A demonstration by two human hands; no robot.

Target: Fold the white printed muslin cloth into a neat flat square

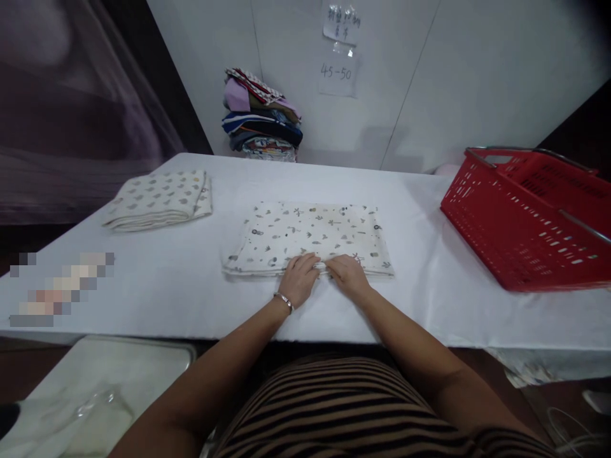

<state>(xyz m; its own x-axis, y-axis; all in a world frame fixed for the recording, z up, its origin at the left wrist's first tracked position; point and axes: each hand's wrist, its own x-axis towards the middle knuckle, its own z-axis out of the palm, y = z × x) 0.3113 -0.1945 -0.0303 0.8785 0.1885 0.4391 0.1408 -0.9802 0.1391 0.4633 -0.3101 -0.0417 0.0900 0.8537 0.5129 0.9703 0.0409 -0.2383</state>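
A folded white cloth (310, 232) with small printed plants and animals lies flat in the middle of the table. At its near edge, my left hand (300, 280), with a bracelet on the wrist, has its fingers curled over the layers. Close beside it, my right hand (351, 277) pinches the same edge, the fingertips of both hands almost meeting. My thumbs are mostly hidden. To the left sits another folded cloth (162, 197), cream with rows of small grey-green shapes, apart from both hands.
A red plastic basket (515, 229) with metal handles stands on the right of the white-covered table (420, 318). Stacked folded fabrics (262, 121) rise behind the far edge, against the wall. Paper signs (338, 73) hang there. A pale stool-like surface (119, 362) is below left.
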